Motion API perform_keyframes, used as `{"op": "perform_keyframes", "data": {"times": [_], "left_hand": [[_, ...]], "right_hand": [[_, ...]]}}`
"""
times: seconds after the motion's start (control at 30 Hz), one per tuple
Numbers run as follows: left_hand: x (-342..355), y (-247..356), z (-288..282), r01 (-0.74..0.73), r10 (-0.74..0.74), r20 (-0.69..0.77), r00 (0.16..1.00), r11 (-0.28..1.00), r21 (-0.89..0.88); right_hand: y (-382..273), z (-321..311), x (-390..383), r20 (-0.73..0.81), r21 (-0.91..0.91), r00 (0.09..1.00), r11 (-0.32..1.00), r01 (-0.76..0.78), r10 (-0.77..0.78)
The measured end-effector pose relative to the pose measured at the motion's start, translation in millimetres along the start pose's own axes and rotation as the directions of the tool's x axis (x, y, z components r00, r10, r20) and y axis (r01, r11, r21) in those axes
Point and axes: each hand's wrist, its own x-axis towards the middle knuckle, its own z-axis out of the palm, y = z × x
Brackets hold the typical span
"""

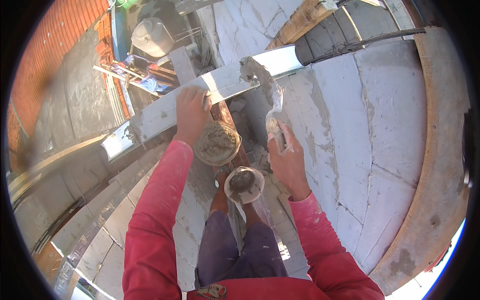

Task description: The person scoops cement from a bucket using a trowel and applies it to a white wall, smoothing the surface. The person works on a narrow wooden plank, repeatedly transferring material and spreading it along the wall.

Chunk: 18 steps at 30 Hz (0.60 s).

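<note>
My right hand is closed round the handle of a trowel. Grey mortar coats its blade, which reaches up over a long pale beam with a shiny face. The fingers of my left hand curl over this beam's near edge. Just below that hand is a round bucket of wet mortar. A smaller pale bucket, with some mortar inside, is nearer to me, above my legs.
A pale block wall with mortar-smeared joints rises on the right, bordered by a curved-looking plank. Far left are an orange tiled roof, a whitish drum and wooden sticks. A timber slants at the top.
</note>
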Motion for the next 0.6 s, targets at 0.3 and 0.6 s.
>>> {"op": "perform_keyframes", "data": {"times": [0.3, 0.6], "left_hand": [[12, -8, -2, 0.021, -0.02, 0.081, 0.997, 1.0, -0.013], [38, -4, 6, -0.077, 0.077, -0.002, 0.997, 0.989, -0.128]], "right_hand": [[-15, -16, 11, 0.043, -0.095, 0.999, 0.995, 0.027, -0.023], [-30, -107, 46, 0.106, -0.69, 0.918, 0.637, 0.345, -0.383]]}}
